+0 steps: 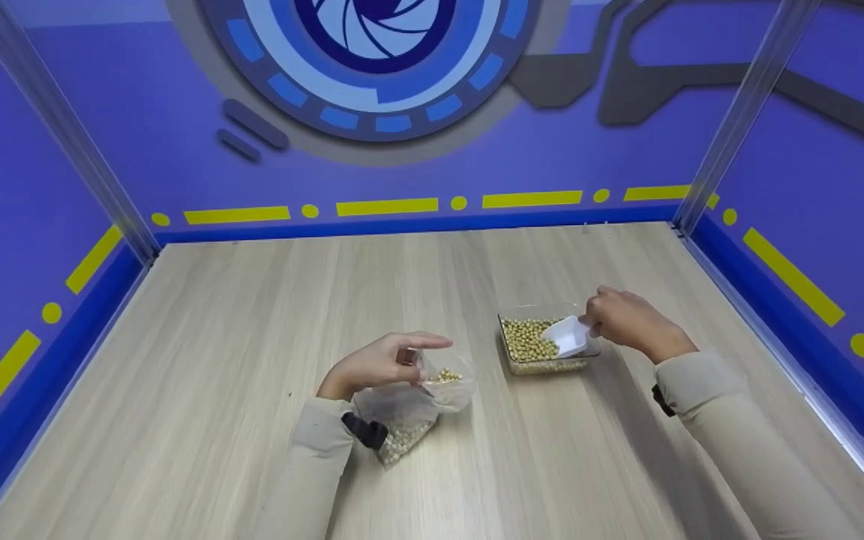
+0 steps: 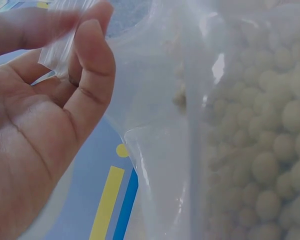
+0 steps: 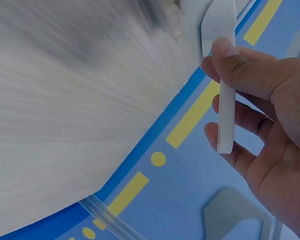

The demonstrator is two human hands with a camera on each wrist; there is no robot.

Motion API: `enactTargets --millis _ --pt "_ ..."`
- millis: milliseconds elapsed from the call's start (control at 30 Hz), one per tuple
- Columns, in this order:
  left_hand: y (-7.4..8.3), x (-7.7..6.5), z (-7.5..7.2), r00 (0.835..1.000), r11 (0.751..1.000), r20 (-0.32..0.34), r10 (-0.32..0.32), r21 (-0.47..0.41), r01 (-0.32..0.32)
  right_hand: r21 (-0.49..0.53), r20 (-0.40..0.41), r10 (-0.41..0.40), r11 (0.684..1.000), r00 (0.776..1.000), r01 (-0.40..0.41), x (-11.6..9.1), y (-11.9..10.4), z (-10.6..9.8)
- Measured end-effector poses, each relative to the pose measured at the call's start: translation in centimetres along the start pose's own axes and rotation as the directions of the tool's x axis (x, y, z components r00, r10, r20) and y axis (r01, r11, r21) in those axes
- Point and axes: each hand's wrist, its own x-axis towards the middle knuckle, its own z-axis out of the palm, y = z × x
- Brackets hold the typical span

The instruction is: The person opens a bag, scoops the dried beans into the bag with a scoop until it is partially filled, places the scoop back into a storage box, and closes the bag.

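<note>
My left hand (image 1: 381, 365) pinches the rim of a clear plastic bag (image 1: 409, 409) by its mouth. Pale round beans fill the bag's bottom, large in the left wrist view, and a few more beans (image 1: 445, 375) show at its opening. In the right wrist view, the fingers and thumb of my right hand (image 3: 270, 100) grip the handle of a white scoop (image 3: 226, 115). The head view has that scoop's blade (image 1: 568, 335) among yellowish beans (image 1: 528, 337) in a clear rectangular container (image 1: 544, 367), to the right of the bag.
Bag and container stand on a light wood-grain table (image 1: 252, 315). Blue panels (image 1: 402, 176) with yellow markings rise behind it and at both sides, joined by metal corner posts (image 1: 739, 112). A small dark speck lies left of my left hand.
</note>
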Motion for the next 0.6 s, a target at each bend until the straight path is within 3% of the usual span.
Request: enactTargets --millis 400,600 --pt "-0.1 0.0 0.0 1.0 1.0 0.011 0.001 -0.026 0.0 0.055 -0.086 -0.01 0.998 0.996 0.014 0.4 -0.5 0.9" --pt "-0.1 -0.1 0.1 1.0 0.999 0.01 0.004 -0.042 -0.004 0.076 -0.089 -0.015 0.997 0.996 0.022 0.4 -0.5 1.5"
